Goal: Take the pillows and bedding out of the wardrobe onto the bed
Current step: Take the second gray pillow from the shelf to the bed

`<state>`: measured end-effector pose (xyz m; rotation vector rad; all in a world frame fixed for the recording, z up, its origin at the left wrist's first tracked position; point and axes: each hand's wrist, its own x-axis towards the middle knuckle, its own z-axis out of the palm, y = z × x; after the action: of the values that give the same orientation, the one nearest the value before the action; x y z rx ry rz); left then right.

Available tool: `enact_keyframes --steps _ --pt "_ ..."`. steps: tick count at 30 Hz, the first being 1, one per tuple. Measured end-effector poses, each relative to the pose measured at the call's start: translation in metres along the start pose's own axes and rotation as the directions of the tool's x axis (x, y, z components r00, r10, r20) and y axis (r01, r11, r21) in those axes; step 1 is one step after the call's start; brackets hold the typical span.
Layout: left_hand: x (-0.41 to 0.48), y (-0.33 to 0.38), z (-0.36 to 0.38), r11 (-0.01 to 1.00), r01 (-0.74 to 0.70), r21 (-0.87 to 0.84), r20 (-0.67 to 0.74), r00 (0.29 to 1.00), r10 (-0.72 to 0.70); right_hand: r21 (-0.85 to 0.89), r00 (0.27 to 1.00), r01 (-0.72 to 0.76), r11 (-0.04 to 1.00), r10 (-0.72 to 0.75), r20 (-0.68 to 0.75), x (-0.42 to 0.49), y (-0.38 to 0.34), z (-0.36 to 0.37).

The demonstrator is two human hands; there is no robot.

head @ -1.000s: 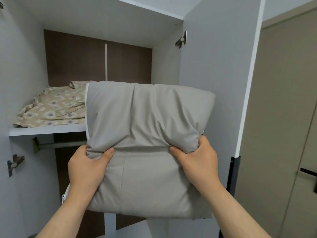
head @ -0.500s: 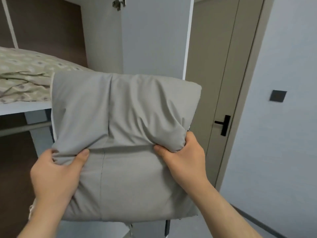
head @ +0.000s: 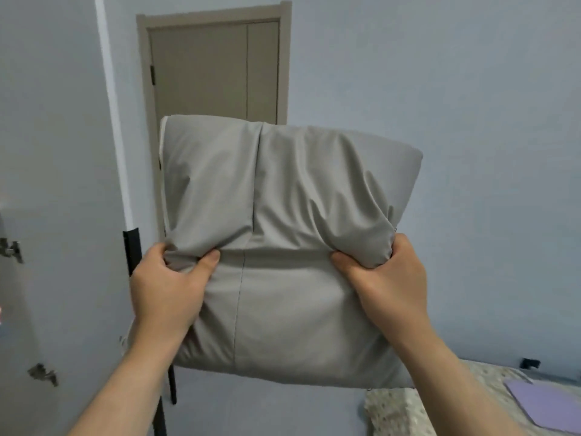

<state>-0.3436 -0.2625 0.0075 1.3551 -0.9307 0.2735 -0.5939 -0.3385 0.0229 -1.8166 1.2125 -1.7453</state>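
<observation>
Pillow: the grey pillow (head: 289, 247) hangs upright in the air between your two hands. Most of it rises above them and its lower part sags below your thumbs.
Wardrobe door: the open pale wardrobe door (head: 56, 184) stands to the left of your left hand. The black strip (head: 130, 250) on its edge is just beside that hand's knuckles.
Room door: a closed beige door (head: 213, 70) lies beyond the pillow, above your left hand.
Bed: a corner of the bed (head: 405, 407), under a dotted cover, shows below your right forearm, well apart from the pillow.
Left hand: your left hand (head: 169, 287) grips the pillow's left side, with the thumb pinching a fold on the front.
Right hand: your right hand (head: 383, 278) clutches a bunched fold at the pillow's right side, with the thumb pressed into the front.
Purple sheet: a flat purple sheet (head: 547, 407) lies on the bed, to the right of your right forearm.
Hinges: two metal hinges (head: 11, 250) sit on the wardrobe door, far left of your left hand.
Hidden: your fingers are behind the pillow. The pillow covers the lower part of the room door, and the frame cuts off most of the bed. What the purple sheet is cannot be told.
Change: a second ago the wardrobe shelf with its patterned bedding was behind the pillow, to the left. Now it is out of view and the bed has come in. Your grip matches.
</observation>
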Motion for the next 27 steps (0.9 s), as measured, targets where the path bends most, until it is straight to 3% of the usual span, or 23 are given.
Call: enact_keyframes --steps 8,14,19,27 --pt "-0.075 0.072 0.173 0.956 0.041 -0.290 0.280 0.959 0.043 -0.234 0.966 -0.109 0.966 0.047 -0.253 0.025 0.081 -0.159" --pt "-0.134 0.131 0.296 0.906 0.078 -0.415 0.491 0.858 0.151 -0.332 0.863 -0.279 0.901 0.084 -0.497 0.029 0.126 -0.259" --pt "-0.194 0.172 0.401 0.854 0.155 -0.496 0.656 0.712 0.252 -0.373 0.724 -0.448 0.813 0.085 -0.685 0.027 0.175 -0.319" --pt "-0.347 0.207 0.543 0.800 0.327 -0.503 0.857 0.309 0.413 -0.301 0.430 -0.750 0.590 0.088 -0.899 -0.019 0.270 -0.395"
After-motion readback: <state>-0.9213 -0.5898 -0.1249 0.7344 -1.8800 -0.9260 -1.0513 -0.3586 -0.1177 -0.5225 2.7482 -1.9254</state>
